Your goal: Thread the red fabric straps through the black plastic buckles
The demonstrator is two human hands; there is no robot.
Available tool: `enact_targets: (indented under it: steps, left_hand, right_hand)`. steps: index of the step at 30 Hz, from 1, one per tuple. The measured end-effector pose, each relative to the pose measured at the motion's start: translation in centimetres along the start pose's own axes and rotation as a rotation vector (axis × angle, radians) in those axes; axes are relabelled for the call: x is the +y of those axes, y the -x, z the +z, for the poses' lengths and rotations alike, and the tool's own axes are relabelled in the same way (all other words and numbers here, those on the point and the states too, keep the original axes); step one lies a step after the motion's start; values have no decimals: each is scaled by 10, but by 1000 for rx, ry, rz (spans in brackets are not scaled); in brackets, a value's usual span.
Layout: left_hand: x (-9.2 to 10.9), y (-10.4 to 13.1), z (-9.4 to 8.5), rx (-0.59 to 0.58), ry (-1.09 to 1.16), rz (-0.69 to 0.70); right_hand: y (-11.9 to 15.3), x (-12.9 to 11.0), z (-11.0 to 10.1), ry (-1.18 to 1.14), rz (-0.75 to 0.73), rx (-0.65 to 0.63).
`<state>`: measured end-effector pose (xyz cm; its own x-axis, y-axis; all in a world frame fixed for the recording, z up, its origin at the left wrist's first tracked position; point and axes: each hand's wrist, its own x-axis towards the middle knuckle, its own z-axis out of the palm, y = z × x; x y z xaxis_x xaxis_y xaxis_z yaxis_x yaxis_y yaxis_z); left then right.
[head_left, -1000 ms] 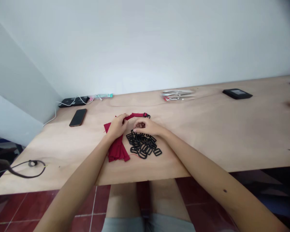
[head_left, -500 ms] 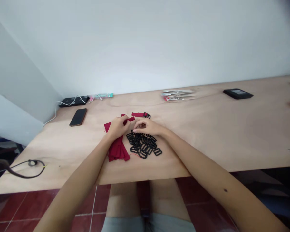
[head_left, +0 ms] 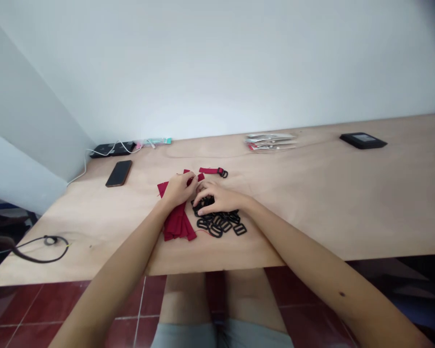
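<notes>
My left hand (head_left: 181, 188) is closed on a short red strap (head_left: 200, 177), over a fanned pile of red straps (head_left: 177, 225). Over a heap of black plastic buckles (head_left: 215, 225) is my right hand (head_left: 217, 197), its thumb and fingers apart and curved down among the pieces. No piece shows between its fingertips. Behind both hands lies a red strap with black buckles at its right end (head_left: 210, 170). One loose buckle (head_left: 239, 229) sits at the heap's right edge.
A phone (head_left: 119, 173) and a black power strip with white cable (head_left: 112, 149) are at the left. Flat packets (head_left: 270, 141) lie by the wall. A black box (head_left: 363, 140) stands at the right. A black cable loop (head_left: 50, 249) is at the left front.
My right hand has moved down over the buckles, and its fingers have spread. My left hand keeps its place on the red strap. At the far right edge, another person's hand has mostly left the view.
</notes>
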<state>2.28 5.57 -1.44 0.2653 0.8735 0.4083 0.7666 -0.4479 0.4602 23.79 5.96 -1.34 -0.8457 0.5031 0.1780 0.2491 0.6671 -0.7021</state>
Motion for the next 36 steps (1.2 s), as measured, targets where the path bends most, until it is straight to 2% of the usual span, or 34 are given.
enact_targets:
  steps: [22,29,36]
  left_hand:
    - [6,2,-5,-37,-7,-11]
    - [5,2,-5,-27,13,-1]
    - [4,2,-4,-35,-12,-13]
  right_hand:
    - [-1,-4,-3,-105,23,28]
    - [-3,-1,-5,-102,-41,22]
    - [0,-3,-6,-159,27,29]
